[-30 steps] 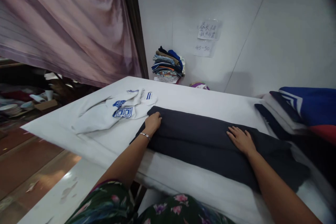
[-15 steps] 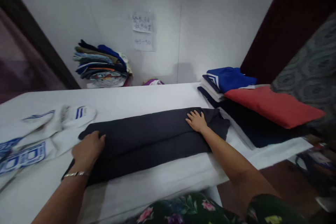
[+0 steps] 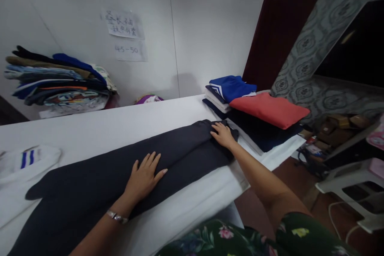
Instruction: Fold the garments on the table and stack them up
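A long dark garment (image 3: pixel 99 176), folded lengthwise, lies flat across the white table; its exact kind I cannot make out. My left hand (image 3: pixel 144 178), with a metal band at the wrist, rests palm down on the middle of the cloth, fingers spread. At the garment's right end, beside its bunched edge, my right hand (image 3: pixel 222 134) presses flat with its fingers stretched out. A white garment with blue stripes (image 3: pixel 28 164) lies past the dark cloth's left end.
Folded clothes stand at the table's right, a red one (image 3: pixel 270 109) and a blue one (image 3: pixel 232 88) on top. A tall clothes pile (image 3: pixel 63 82) stands against the wall at back left. Handwritten paper signs (image 3: pixel 124 26) hang above. A plastic stool (image 3: pixel 357 192) stands on the floor at right.
My left hand has moved rightward from the garment's left end to its middle, its fingers now spread. My right hand stays at the right end. The view has turned right.
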### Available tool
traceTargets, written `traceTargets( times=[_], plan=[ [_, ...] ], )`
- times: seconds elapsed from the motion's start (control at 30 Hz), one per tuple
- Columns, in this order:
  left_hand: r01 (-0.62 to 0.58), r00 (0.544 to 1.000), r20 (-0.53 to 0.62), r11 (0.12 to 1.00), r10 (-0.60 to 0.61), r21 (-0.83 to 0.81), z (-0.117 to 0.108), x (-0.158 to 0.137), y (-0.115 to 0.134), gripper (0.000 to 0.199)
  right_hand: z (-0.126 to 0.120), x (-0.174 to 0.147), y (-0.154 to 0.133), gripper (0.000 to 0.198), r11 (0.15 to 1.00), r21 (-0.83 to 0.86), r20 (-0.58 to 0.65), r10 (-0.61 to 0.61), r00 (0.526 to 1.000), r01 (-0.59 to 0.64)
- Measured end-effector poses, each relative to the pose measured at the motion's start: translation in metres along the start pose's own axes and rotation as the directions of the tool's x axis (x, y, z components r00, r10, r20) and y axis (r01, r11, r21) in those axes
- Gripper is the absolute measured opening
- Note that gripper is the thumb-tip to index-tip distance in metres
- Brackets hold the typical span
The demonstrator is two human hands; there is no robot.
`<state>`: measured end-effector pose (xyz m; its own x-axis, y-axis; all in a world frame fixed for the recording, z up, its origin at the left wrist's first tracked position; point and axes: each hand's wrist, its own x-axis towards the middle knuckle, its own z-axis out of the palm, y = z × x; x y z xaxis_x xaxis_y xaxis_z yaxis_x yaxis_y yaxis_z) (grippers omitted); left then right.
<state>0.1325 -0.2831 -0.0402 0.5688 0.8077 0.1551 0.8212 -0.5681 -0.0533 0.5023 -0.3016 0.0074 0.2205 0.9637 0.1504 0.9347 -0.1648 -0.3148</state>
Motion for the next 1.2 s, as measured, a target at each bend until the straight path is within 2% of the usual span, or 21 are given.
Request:
traceTargets(
  times=[0.1, 0.2, 0.27, 0.37, 0.43, 0.5, 0.57, 0.67, 0.7, 0.77, 0.87, 0.93, 1.07, 1.2],
  plan=[
    [-0.001, 1.0, -0.012, 1.0, 0.001, -0.021, 0.0, 0.0, -0.002, 0.064, -0.006, -0.013, 0.018, 0.047, 0.997, 0.017, -0.012, 0.078, 0.997, -0.078],
    [0.034, 0.999, 0.027, 0.997, -0.032, -0.065, -0.005, 0.003, 0.001, 0.064, -0.005, -0.015, 0.003, 0.048, 0.999, 0.044, -0.063, -0.013, 0.998, 0.015],
    [0.06, 0.996, 0.077, 0.993, -0.052, -0.106, -0.012, 0.002, 0.006, 0.063, -0.001, -0.013, -0.023, 0.049, 0.985, 0.077, -0.091, -0.148, 0.985, 0.155],
    [0.111, 0.988, 0.127, 0.978, -0.09, -0.176, -0.027, -0.007, 0.007, 0.058, 0.009, -0.012, -0.073, 0.051, 0.92, 0.149, -0.068, -0.356, 0.932, 0.362],
    [0.179, 0.982, 0.099, 0.966, -0.163, -0.185, -0.039, -0.018, -0.002, 0.054, 0.016, -0.013, -0.105, 0.052, 0.869, 0.197, -0.025, -0.457, 0.889, 0.453],
    [0.292, 0.956, 0.03, 0.944, -0.291, -0.153, -0.052, -0.034, -0.019, 0.05, 0.024, -0.014, -0.132, 0.054, 0.832, 0.227, 0.023, -0.524, 0.852, 0.506],
    [0.453, 0.886, -0.055, 0.884, -0.461, -0.112, -0.064, -0.053, -0.044, 0.049, 0.033, -0.014, -0.151, 0.056, 0.812, 0.237, 0.075, -0.563, 0.823, 0.534],
    [0.696, 0.696, -0.135, 0.709, -0.705, -0.115, -0.076, -0.084, -0.086, 0.052, 0.048, -0.015, -0.167, 0.059, 0.809, 0.208, 0.148, -0.581, 0.8, 0.549],
    [0.749, 0.635, -0.12, 0.646, -0.763, -0.147, -0.077, -0.094, -0.098, 0.054, 0.054, -0.016, -0.169, 0.059, 0.81, 0.183, 0.173, -0.584, 0.793, 0.557],
    [0.822, 0.534, -0.006, 0.52, -0.846, -0.232, -0.077, -0.108, -0.117, 0.058, 0.068, -0.02, -0.17, 0.058, 0.799, 0.104, 0.228, -0.598, 0.768, 0.592],
    [0.881, 0.427, 0.193, 0.358, -0.883, -0.31, -0.074, -0.118, -0.131, 0.065, 0.086, -0.026, -0.168, 0.055, 0.759, -0.02, 0.274, -0.622, 0.734, 0.651],
    [0.889, 0.403, 0.231, 0.32, -0.885, -0.328, -0.072, -0.118, -0.134, 0.064, 0.093, -0.03, -0.165, 0.055, 0.745, -0.06, 0.265, -0.629, 0.731, 0.664],
    [0.875, 0.415, 0.23, 0.317, -0.88, -0.367, -0.07, -0.113, -0.139, 0.059, 0.097, -0.031, -0.163, 0.055, 0.74, -0.073, 0.236, -0.639, 0.732, 0.669],
    [0.872, 0.388, 0.237, 0.272, -0.891, -0.408, -0.07, -0.106, -0.148, 0.068, 0.099, -0.031, -0.161, 0.055, 0.742, -0.062, 0.208, -0.645, 0.736, 0.668]
  ],
)
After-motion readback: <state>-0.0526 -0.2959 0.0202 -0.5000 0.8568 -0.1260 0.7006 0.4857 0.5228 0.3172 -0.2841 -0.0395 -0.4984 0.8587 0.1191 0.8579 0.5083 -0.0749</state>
